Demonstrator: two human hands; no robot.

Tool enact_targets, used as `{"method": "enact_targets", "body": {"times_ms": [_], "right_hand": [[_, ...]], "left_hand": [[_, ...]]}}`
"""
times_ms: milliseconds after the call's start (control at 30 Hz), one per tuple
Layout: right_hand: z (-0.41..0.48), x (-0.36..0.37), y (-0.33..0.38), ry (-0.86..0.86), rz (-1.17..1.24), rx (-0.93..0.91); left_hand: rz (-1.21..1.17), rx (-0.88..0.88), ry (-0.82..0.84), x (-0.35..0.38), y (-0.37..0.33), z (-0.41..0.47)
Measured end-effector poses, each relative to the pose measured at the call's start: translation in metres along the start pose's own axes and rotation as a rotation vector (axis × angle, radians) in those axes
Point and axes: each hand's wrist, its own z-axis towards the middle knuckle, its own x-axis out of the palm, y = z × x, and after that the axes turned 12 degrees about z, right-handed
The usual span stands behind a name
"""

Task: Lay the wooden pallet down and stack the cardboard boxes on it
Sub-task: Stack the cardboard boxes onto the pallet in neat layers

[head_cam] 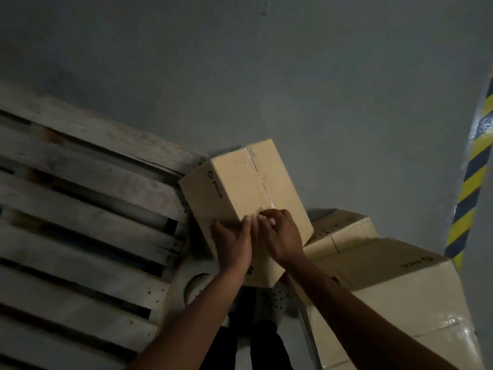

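I look straight down from the head camera in dim light. A wooden pallet (80, 209) lies flat on the grey floor (320, 89) and fills the left side of the view, its pale slats running diagonally with dark gaps between them. At the centre, just beside the pallet's near right corner, both hands meet on a tilted cardboard box (240, 188) printed with the word PICO and sealed along its top seam with clear tape. The box's far left edge overlaps the corner of the pallet; I cannot tell whether it rests there or is lifted. The left hand (233, 244) lies against the box's near face with its fingers straight and pointing up to the top edge. The right hand (284, 236) sits just beside it, touching it, fingers curled over that same edge near the end of the tape seam. To the right, a large box (400, 284) with PICO printed on it stands close to me, and a smaller box (344, 228) sits behind it. Pale shoes (197, 288) show under the forearms. A yellow and black hazard stripe (472, 188) runs up the right edge.
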Motion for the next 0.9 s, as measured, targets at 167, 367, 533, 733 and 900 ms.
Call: {"method": "enact_targets", "body": {"times_ms": [167, 367, 533, 733, 900], "right_hand": [[0.052, -0.018, -0.018, -0.029, -0.154, 0.084], [0.099, -0.04, -0.038, -0.009, 0.025, 0.316], [0.103, -0.043, -0.04, 0.071, 0.151, 0.443], [0.076, -0.056, -0.026, 0.062, 0.044, 0.28], [0.042, -0.074, 0.019, -0.05, -0.015, 0.187]], "left_hand": [[0.053, 0.014, -0.026, 0.013, 0.004, 0.005], [0.048, -0.024, -0.061, 0.027, 0.004, 0.01], [0.015, -0.082, -0.04, 0.023, 0.009, 0.021], [-0.182, -0.052, -0.07, -0.01, 0.014, 0.029], [-0.121, 0.208, 0.044, -0.065, -0.026, 0.03]]}}
